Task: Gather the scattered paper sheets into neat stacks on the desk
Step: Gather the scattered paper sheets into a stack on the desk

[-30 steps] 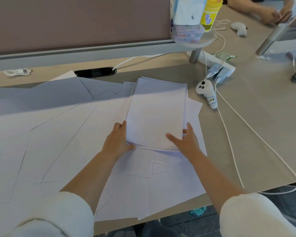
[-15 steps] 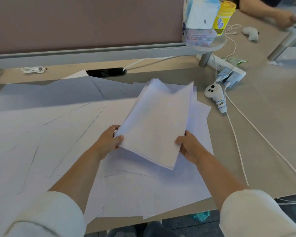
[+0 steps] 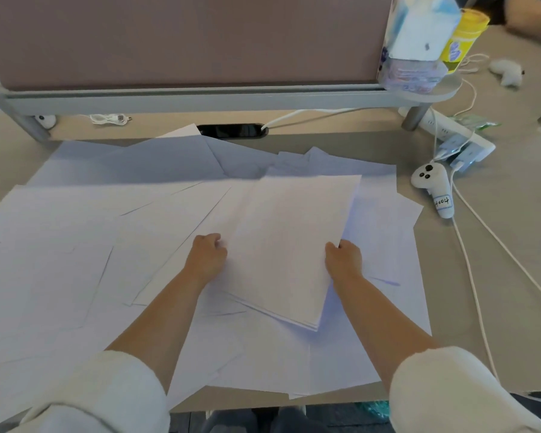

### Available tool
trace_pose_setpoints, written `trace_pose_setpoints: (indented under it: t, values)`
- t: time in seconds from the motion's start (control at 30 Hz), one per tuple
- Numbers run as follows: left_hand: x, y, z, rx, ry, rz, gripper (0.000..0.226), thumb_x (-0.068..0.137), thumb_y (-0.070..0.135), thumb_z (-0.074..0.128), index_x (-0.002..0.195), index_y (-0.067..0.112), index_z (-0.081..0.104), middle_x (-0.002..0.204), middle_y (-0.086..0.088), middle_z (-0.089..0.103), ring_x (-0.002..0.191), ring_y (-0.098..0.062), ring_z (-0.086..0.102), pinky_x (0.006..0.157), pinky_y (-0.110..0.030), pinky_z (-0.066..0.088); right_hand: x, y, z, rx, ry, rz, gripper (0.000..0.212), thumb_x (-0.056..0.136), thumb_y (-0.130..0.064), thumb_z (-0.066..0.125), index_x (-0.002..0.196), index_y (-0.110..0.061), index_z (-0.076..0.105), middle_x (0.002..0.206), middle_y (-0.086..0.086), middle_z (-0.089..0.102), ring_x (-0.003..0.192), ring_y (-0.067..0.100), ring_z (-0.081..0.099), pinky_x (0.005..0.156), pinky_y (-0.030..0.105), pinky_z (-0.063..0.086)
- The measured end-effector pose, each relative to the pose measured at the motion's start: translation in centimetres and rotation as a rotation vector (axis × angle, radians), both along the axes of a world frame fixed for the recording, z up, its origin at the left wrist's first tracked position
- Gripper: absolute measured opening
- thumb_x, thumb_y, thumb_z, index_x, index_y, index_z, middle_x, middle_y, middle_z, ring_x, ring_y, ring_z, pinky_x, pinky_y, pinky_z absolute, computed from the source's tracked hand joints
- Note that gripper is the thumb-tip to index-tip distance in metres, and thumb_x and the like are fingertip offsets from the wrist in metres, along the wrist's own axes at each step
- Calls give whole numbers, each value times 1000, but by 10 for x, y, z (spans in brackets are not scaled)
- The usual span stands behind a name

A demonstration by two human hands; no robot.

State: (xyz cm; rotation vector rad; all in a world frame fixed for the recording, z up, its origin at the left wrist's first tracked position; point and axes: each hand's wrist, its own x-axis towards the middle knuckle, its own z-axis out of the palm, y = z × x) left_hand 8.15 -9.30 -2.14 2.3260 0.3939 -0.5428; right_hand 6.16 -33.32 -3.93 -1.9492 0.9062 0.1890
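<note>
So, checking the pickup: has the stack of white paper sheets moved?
Yes. The stack of white paper sheets rose and turned, away from the white handheld controller.

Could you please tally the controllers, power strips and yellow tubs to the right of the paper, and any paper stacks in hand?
White controllers: 2
Power strip: 1
Yellow tub: 1
Paper stack, held by the left hand and the right hand: 1
Total: 5

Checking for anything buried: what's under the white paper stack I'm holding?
Beneath the white paper stack, loose white sheets poke out over the grey desk; anything fully covered cannot be seen.
</note>
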Motion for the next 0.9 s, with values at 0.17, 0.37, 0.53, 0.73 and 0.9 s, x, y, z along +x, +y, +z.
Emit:
trace_pose_setpoints:
  t: [0.17,0.37,0.53,0.73,0.9]
  values:
    - [-1,-6,1,-22,7,54,41,95,14,42,135,8,45,136,-14,48,122,-31,48,98,-31,39,2,0,12,84,-34,-21,44,91,-8,45,55,-16,21,56,3,23,50,17,21,50,30,16]
    - [3,-10,4,-22,24,58,16,93,18,46,91,9,59,103,-15,55,90,-30,53,76,-30,40,0,-2,8,208,-105,-20,13,91,-17,49,104,-15,54,88,8,54,78,25,51,70,33,41]
    - [7,-19,7,-28,28,28,16,92,25,50,89,9,48,79,-5,47,73,-24,46,68,-28,32,-2,-3,7,278,-41,76,52,90,-10,47,140,-20,35,130,2,51,102,29,58,93,42,50]
    - [9,-38,14,-257,-66,-7,41,92,21,56,130,14,42,123,-10,59,102,-26,58,82,-33,46,-3,-32,19,266,-205,117,48,90,1,40,136,-15,44,119,4,56,106,23,55,89,30,45]
    - [21,-75,24,-391,-126,-40,38,93,10,50,129,17,39,110,-5,60,89,-22,58,66,-24,47,7,-68,19,267,-163,-79,34,94,-27,51,126,-15,49,113,4,56,99,23,56,84,34,46]
